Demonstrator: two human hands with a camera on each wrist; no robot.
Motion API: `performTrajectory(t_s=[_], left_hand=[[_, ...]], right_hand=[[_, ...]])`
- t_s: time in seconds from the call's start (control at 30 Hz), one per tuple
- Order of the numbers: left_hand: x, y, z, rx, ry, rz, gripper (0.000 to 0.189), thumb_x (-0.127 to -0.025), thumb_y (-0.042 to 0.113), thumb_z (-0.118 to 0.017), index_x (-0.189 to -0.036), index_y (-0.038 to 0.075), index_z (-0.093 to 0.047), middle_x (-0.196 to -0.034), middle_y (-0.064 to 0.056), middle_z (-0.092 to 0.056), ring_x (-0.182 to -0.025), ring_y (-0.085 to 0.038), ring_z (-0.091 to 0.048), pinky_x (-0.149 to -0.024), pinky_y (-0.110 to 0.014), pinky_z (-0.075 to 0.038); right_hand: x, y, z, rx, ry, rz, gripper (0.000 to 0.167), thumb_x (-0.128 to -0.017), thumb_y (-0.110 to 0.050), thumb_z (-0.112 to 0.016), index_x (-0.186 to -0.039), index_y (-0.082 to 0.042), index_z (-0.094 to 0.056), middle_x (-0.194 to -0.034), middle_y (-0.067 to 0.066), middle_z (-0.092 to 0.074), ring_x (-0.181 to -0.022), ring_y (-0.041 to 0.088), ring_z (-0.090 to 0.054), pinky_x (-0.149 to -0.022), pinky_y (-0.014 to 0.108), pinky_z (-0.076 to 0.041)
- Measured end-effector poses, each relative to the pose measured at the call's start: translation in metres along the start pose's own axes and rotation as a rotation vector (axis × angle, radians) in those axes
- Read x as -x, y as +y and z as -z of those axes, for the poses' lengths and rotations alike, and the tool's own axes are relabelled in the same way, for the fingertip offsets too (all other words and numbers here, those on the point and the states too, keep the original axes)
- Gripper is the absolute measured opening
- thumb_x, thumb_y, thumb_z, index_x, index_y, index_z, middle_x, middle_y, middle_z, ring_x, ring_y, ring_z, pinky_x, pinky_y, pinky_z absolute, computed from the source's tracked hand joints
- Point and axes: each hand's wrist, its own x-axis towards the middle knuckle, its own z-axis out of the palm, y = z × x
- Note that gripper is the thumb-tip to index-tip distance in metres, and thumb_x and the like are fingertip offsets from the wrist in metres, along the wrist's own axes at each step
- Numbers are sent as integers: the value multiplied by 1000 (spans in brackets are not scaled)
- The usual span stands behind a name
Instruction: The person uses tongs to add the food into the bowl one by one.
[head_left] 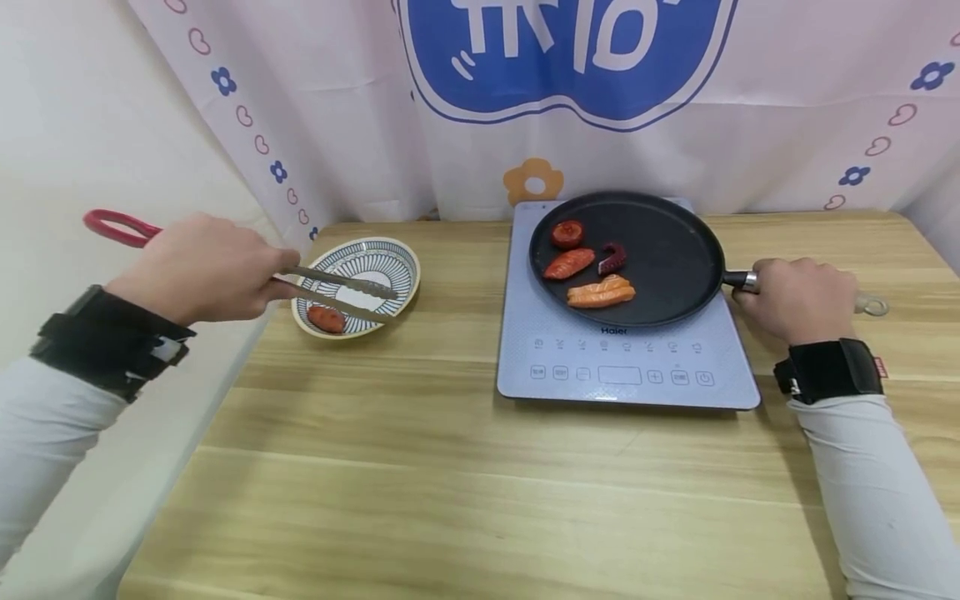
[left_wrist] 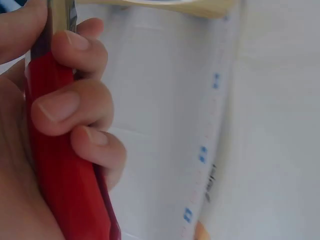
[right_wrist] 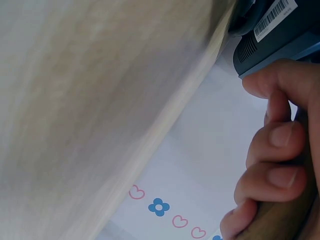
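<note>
Tongs (head_left: 341,277) sit in left hand (head_left: 210,271), fingers curled round the red grips (left_wrist: 65,170), tips apart over the patterned dish (head_left: 413,275); one reddish sausage-like piece (head_left: 326,320) lies in it, near the lower arm, not between the tips. Right hand (head_left: 806,300) is wrapped round the handle (head_left: 740,279) of the black pan (head_left: 663,250), on the induction cooktop (head_left: 517,367), four food pieces (head_left: 602,292) toward its left. Step looks like shifting food with tongs, pan steadied; direction cannot be told. Next move probably calls for lining tips up on a piece, then squeezing lightly.
</note>
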Motion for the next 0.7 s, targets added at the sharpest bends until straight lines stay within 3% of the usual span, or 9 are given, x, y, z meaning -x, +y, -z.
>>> performTrajectory(t_s=[0.13,0.27,0.47,0.7], left_hand=[[12,-15,1,-19,-55,34,21,-92,37,-79,-105,22,-74,-58,4,-48,-53,-18,-44,-51,-34,-37],[22,-30,3,-61,-74,47,18,-90,35,-81,-98,20,-73,-59,5,-49,-53,-18,-44,-50,-35,-39],[33,-41,2,-118,-18,29,16,-83,29,-85,-85,21,-72,-55,6,-48,-49,-18,-42,-46,-35,-39],[33,-38,-9,-148,77,-12,26,-77,24,-88,-73,21,-63,-54,4,-46,-47,-19,-43,-45,-41,-41]], right_hand=[[0,0,0,1,-3,0,32,-94,-32,-70,-79,-4,-66,-61,11,-54,-58,36,-51,-51,50,-38],[0,1,0,2,-2,1,32,-94,-32,-70,-78,-5,-64,-61,11,-53,-57,37,-51,-51,51,-38],[0,2,-1,1,6,4,33,-94,-33,-71,-77,-5,-64,-60,10,-53,-57,36,-50,-50,50,-37],[0,-1,0,-6,7,-1,33,-94,-32,-71,-75,-6,-63,-59,9,-52,-57,36,-50,-51,49,-37]])
